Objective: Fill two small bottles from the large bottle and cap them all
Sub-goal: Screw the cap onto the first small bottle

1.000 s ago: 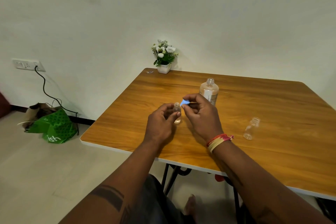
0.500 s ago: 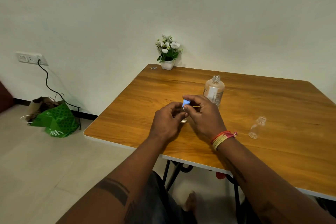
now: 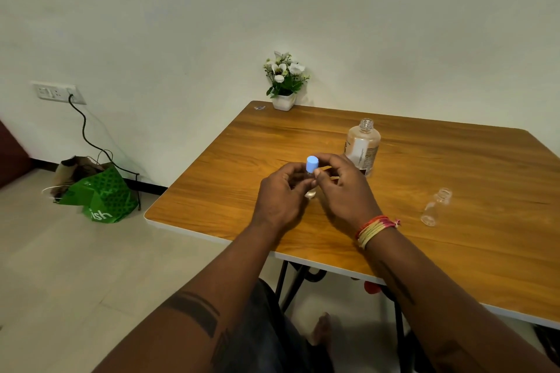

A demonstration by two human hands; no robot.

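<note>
A small clear bottle (image 3: 311, 192) stands on the wooden table (image 3: 454, 239), mostly hidden between my hands. My left hand (image 3: 280, 195) grips its body. My right hand (image 3: 342, 188) pinches the blue cap (image 3: 312, 164) that sits on the bottle's neck. Behind my right hand stands the large bottle (image 3: 362, 147), uncapped, with a white label and some liquid inside. A second small clear bottle (image 3: 436, 206) stands uncapped and apart at the right, untouched.
A white pot of artificial flowers (image 3: 285, 82) stands at the table's far left corner, with a tiny clear item (image 3: 259, 107) beside it. On the floor at left lie a green bag (image 3: 100, 195) and a cable from a wall socket (image 3: 57, 92).
The blue cap, held beside the bottle's neck a second ago, now sits on top of it. Both hands stay closed around the bottle. The camera view has shifted slightly.
</note>
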